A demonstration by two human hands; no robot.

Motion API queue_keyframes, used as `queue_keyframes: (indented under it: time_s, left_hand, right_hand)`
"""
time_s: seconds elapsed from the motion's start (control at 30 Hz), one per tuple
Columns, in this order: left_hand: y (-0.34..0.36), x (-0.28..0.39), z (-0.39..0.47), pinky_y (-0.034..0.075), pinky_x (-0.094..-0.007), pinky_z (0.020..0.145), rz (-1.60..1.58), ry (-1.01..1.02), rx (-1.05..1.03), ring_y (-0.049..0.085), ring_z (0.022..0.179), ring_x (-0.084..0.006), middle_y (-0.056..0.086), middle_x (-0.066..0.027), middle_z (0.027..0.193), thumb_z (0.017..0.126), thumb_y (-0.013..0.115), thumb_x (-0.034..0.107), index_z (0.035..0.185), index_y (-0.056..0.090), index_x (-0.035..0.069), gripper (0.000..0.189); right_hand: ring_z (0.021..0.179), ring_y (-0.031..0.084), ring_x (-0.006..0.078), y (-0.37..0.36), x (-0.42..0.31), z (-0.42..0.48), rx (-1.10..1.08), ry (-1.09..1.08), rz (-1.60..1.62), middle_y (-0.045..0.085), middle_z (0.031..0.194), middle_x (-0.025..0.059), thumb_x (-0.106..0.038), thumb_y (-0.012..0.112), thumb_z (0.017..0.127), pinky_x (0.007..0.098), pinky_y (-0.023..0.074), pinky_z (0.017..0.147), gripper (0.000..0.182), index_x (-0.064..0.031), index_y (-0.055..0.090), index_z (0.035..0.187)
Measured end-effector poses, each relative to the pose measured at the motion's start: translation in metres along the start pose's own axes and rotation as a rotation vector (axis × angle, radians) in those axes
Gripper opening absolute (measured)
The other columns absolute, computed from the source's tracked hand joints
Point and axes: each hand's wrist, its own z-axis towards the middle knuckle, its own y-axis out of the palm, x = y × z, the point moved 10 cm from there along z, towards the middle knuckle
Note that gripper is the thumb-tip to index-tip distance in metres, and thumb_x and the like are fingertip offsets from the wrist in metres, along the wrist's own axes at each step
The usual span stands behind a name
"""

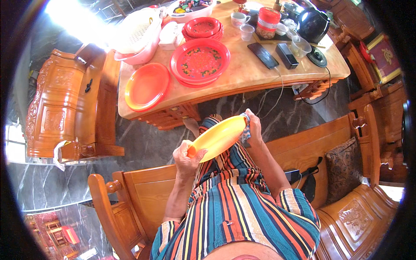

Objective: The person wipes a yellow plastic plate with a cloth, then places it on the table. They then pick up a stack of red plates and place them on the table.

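Note:
A yellow plastic plate (218, 138) is held tilted above my lap, its inner face towards me. My left hand (188, 156) grips its near left rim, with the thumb over the edge. At the far right rim my right hand (254, 128) presses a blue and white checked cloth (246, 128) against the plate. Beyond my hands, on the table, lie an orange-yellow plate (147, 87) and a stack of large red plates (200, 61) with a flower pattern. Behind these stands a stack of smaller red bowls (203, 27).
On the marble-topped table (240, 78) lie a smartphone (263, 56) with a cable, a black box-shaped device (287, 56), a clear plastic cup (247, 32) and a red-lidded jar (268, 22). A pink basin (139, 55) stands left. The wooden bench (149, 185) is around me.

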Motion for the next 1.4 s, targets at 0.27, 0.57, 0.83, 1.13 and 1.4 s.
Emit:
queue_keyframes:
  time_s: [0.27, 0.57, 0.83, 1.13, 1.4]
  left_hand:
    - [-0.003, 0.046, 0.016, 0.051, -0.0291, 0.067, -0.036, 0.148, -0.136, 0.063, 0.073, -0.0139, 0.066, -0.0083, 0.085, 0.068, 0.084, 0.025, 0.106, 0.057, 0.003, 0.051]
    - [0.042, 0.071, 0.015, 0.05, -0.0359, 0.058, 0.14, 0.246, -0.156, 0.063, 0.065, -0.0291, 0.062, -0.0121, 0.072, 0.071, 0.08, 0.024, 0.083, 0.059, 0.005, 0.031]
    - [0.045, 0.068, 0.014, 0.049, -0.0389, 0.057, 0.098, 0.263, -0.113, 0.061, 0.064, -0.0315, 0.057, -0.0123, 0.068, 0.069, 0.075, 0.013, 0.085, 0.057, 0.004, 0.026]
    - [0.038, 0.045, 0.011, 0.044, -0.0329, 0.048, 0.083, 0.223, -0.037, 0.054, 0.05, -0.0225, 0.054, -0.0077, 0.06, 0.066, 0.085, 0.024, 0.075, 0.053, 0.006, 0.038]
    - [0.022, 0.022, -0.001, 0.04, -0.0308, 0.047, 0.062, 0.146, 0.033, 0.048, 0.046, -0.0202, 0.048, -0.0049, 0.056, 0.065, 0.085, 0.026, 0.073, 0.049, 0.007, 0.042]
  right_hand:
    - [0.051, 0.05, 0.0027, 0.072, -0.126, -0.045, -0.196, -0.469, -0.664, 0.058, 0.061, -0.0006, -0.026, 0.052, 0.095, 0.0214, 0.0396, 0.046, 0.033, -0.0042, 0.058, 0.071]
    - [0.07, 0.057, 0.0292, 0.146, -0.142, -0.122, -0.239, -1.025, -1.252, 0.057, 0.074, 0.011, -0.02, 0.065, 0.081, 0.0398, 0.0418, 0.067, 0.016, -0.0053, 0.058, 0.081]
    - [0.064, 0.057, 0.0252, 0.185, -0.118, -0.14, -0.422, -1.12, -1.37, 0.059, 0.07, 0.0074, -0.022, 0.07, 0.075, 0.0365, 0.0415, 0.063, 0.019, -0.0068, 0.06, 0.078]
    - [0.061, 0.056, 0.033, 0.133, -0.123, -0.072, -0.234, -0.685, -1.175, 0.059, 0.063, 0.0128, -0.029, 0.065, 0.08, 0.0408, 0.0451, 0.057, 0.027, -0.0055, 0.06, 0.067]
    - [0.055, 0.047, 0.0044, 0.059, -0.088, -0.023, -0.186, -0.323, -0.567, 0.052, 0.059, -0.004, -0.025, 0.052, 0.093, 0.0239, 0.0379, 0.05, 0.034, -0.005, 0.056, 0.066]
